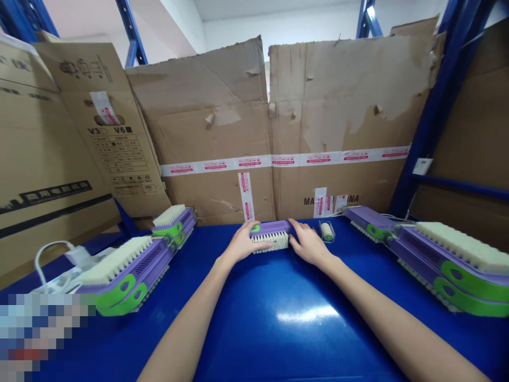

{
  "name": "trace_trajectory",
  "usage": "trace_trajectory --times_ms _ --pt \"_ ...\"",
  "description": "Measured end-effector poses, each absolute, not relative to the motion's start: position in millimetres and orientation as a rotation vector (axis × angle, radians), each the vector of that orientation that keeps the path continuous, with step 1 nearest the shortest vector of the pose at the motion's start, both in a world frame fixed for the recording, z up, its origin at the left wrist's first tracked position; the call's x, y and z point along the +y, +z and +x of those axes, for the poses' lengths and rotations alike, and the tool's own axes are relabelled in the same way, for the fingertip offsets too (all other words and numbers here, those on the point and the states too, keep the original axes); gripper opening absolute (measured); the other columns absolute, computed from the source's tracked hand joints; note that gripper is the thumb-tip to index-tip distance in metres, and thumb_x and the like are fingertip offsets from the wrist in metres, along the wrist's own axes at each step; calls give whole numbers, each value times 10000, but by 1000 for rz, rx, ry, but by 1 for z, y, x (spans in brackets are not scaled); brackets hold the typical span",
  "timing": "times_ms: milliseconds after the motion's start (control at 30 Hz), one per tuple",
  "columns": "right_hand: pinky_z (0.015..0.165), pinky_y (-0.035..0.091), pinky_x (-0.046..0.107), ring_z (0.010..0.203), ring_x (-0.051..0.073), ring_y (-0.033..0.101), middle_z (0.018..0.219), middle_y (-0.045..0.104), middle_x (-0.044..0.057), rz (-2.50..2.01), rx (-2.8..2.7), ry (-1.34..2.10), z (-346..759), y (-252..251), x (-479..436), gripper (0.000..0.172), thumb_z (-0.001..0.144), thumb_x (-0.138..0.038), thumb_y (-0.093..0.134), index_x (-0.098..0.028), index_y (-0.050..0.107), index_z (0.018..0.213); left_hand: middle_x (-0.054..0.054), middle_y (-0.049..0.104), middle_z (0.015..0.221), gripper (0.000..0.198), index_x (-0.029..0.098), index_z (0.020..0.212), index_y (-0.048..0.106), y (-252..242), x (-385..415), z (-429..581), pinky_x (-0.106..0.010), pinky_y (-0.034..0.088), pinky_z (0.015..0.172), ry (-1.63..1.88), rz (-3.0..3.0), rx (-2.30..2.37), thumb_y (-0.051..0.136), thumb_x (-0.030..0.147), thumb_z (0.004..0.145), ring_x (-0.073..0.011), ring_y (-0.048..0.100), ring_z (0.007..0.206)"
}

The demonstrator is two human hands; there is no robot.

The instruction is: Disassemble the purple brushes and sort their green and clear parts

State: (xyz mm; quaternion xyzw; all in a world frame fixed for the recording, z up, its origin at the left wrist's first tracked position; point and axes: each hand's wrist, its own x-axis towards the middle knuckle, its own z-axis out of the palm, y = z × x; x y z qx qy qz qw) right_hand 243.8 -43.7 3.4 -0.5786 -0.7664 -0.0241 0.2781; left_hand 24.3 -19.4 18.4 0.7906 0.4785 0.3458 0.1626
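At the far side of the blue tabletop [270, 318], a purple brush [274, 240] with dense cream bristles lies between my two hands. Its bristles face toward me, and a green patch shows at its left end. My left hand [242, 245] is closed around the left end, thumb across the bristles. My right hand [312, 244] grips the other end with bent fingers. Just right of that hand sits a small cream roll with a green end [326, 231] in a clear tray.
Paired purple-and-green brushes stand at the left [127, 270] and the right [453, 265], with further ones behind them. A white plug and cable [77, 254] lie far left. Cardboard sheets [214, 127] wall the back, beside blue rack posts [431, 116]. The lower left corner is blurred out.
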Motion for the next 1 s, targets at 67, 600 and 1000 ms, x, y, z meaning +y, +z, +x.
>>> trace_trajectory --times_ms 67,600,1000 --pt "984 370 362 1165 236 502 1250 546 174 -1454 -1933 203 243 -4 -39 543 872 -279 387 -83 322 1374 -85 606 1136 740 186 1152 558 20 -20 23 -350 435 918 990 2175 1334 778 504 521 -255 572 1044" --pt "656 545 364 735 163 640 885 674 37 -1163 -854 1290 240 5 -38 275 805 -261 516 -237 528 1079 -117 617 1129 687 159 1092 527 22 -25 32 -371 502 826 891 1589 921 812 411 519 -240 618 973" --pt "663 570 381 786 167 634 921 664 48 -1162 -821 1287 243 2 -34 218 783 -218 513 -219 541 999 -146 617 1155 724 149 1100 487 7 -18 37 -425 438 956 975 1824 917 844 259 480 -264 588 1078"
